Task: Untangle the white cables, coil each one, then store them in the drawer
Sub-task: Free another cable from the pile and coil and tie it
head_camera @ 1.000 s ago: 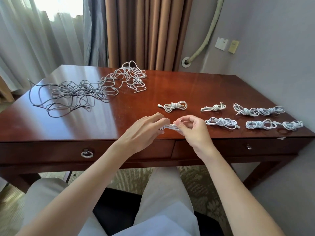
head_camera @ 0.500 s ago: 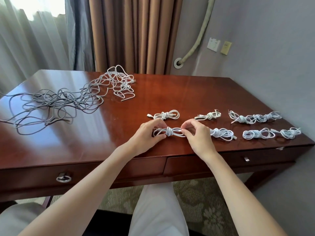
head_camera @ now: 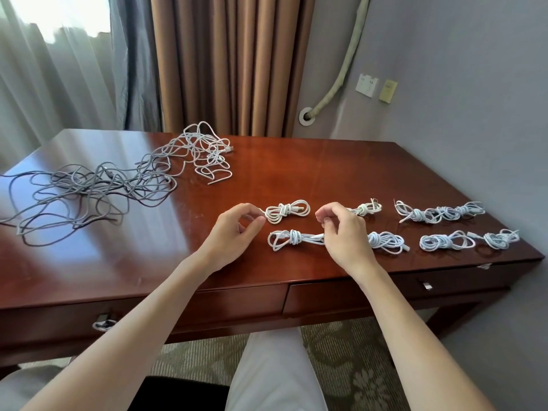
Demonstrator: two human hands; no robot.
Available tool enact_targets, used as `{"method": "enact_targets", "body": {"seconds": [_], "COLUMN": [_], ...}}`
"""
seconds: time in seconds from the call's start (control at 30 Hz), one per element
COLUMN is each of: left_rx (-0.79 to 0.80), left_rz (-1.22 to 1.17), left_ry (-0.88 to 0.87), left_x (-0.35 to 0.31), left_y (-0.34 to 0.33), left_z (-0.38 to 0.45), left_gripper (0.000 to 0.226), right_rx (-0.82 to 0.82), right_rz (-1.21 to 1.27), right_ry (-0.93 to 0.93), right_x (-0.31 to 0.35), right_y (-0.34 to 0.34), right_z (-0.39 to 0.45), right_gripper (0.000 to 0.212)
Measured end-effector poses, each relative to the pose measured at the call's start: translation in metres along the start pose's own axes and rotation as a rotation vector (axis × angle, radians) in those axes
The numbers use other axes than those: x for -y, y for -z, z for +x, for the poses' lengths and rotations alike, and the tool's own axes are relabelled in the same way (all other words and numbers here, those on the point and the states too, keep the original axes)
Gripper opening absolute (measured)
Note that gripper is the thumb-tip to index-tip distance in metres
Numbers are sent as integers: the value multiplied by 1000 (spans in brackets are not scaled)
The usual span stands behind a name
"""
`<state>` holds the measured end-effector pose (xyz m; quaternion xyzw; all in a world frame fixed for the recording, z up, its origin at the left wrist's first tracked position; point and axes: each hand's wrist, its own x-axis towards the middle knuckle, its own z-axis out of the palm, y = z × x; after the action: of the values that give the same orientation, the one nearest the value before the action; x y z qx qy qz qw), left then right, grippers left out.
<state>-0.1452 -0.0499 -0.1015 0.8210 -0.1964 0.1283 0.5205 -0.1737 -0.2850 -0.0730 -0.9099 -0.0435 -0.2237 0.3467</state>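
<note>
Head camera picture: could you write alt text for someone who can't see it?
Two bare hands, left and right, hover over a coiled white cable on a wooden desk. More coiled cables lie to the right; a tangled pile sits far left.

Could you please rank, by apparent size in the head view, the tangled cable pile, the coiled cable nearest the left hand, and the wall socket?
1. tangled cable pile
2. coiled cable
3. wall socket, farther off, so true size is unsure.
</note>
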Motion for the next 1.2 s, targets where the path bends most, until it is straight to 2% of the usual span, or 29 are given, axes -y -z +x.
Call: {"method": "enact_targets", "body": {"seconds": [0.2,0.3,0.53,0.6,0.67,0.7,0.77,0.83,0.87,0.93,1.0,1.07,1.2], "left_rx": [-11,-57,-185,-264,-370,-426,-511,-529,-500,-451,-448,-414,-229], "left_rz": [140,203,334,413,593,715,923,1002,989,903,882,845,401], "left_ry": [-22,14,110,78,68,94,210,368,442,551,537,424,58], "left_x": [3,14,59,65,71,75,83,92,96,101,100,96,78], "left_y": [34,55,101,116,131,139,155,170,176,182,182,178,171], "left_z": [2,0,-16,-22,-29,-33,-41,-48,-51,-51,-52,-55,-75], "left_gripper": [12,13,19,15,5,7,22,38,42,35,21,16,28], "right_rx": [241,371,591,633,663,671,652,582,544,515,531,558,556], "right_rz": [-122,-241,-342,-323,-296,-277,-226,-155,-127,-91,-18,123,509], "right_ry": [96,153,232,262,305,332,377,380,376,386,373,289,64], "right_x": [37,67,135,149,162,168,178,187,191,199,208,214,213], "right_y": [-26,-45,-111,-135,-160,-174,-202,-227,-237,-251,-257,-258,-254], "right_z": [20,32,49,49,49,49,45,38,34,30,30,32,23], "right_gripper": [18,16,15,16,21,25,31,37,40,48,52,50,38]}}
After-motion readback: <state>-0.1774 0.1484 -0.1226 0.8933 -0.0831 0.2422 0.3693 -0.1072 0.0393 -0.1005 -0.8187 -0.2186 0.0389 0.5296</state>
